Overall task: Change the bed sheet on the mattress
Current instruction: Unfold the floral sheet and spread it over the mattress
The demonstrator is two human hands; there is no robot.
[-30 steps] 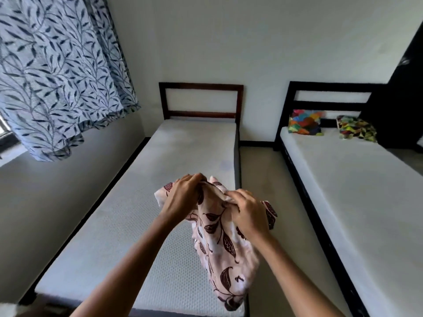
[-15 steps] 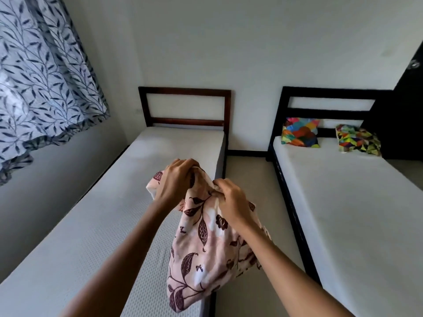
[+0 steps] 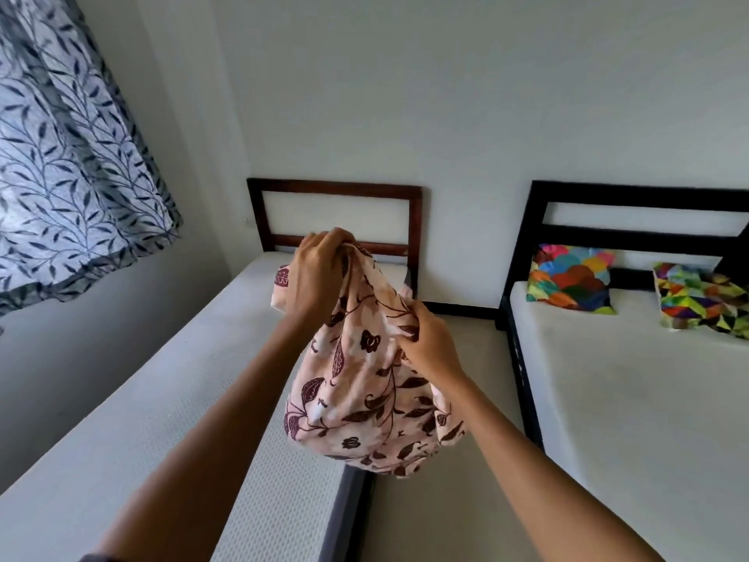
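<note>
Curtain: a blue-grey leaf-printed fabric curtain [image 3: 77, 131] hangs at far left, clear of the work.
Near bed: a bare white textured mattress [image 3: 154, 432] lies on a bed with a brown wooden slatted headboard [image 3: 336, 188], no sheet on it yet.
Left hand: the left hand [image 3: 316, 277] is raised, fingers clamped on a gathered top edge of the sheet.
Sheet: the pink cotton bed sheet with dark maroon leaf print [image 3: 364, 391] hangs bunched in the air between both hands, over the mattress's right edge and the floor gap.
Right hand: the right hand [image 3: 429, 342] sits lower, pinched shut on another fold of the sheet.
Far bed: a second white mattress [image 3: 632, 399] on a black frame carries two multicoloured patchwork cushions [image 3: 571, 277].
Risk: the bundle looks tangled; pulling the wrong folds apart could probably knot it or drop its tail onto the floor [image 3: 466, 399].
Risk, cause: whether either hand holds a true corner cannot be told.
Room: plain pale walls, narrow aisle between beds.
</note>
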